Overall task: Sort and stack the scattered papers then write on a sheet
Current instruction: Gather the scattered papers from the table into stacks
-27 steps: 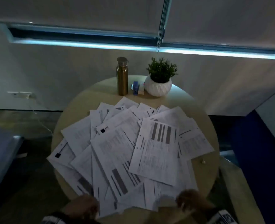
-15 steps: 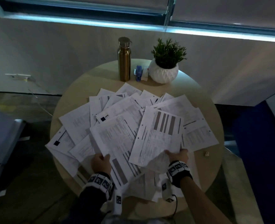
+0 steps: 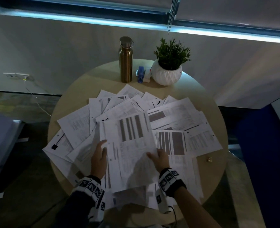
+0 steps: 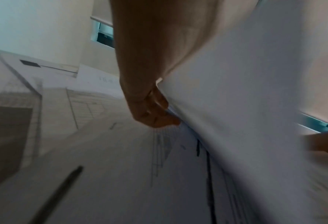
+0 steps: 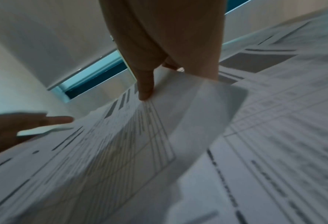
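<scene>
We pinch the top sheet [image 3: 127, 145] with both left hand [image 3: 99, 159] and right hand [image 3: 159, 159] fingers; dragging it may sweep loose papers [image 3: 193, 129] off the counter [image 3: 215, 175].

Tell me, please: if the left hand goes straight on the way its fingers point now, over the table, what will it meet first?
Probably only more of the scattered papers: the left hand points up the table beside the sheet it holds. Farther on that line stands the gold bottle, though depth is hard to judge.

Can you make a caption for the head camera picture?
Both hands lift one printed sheet off the scattered papers on a round table.
</scene>
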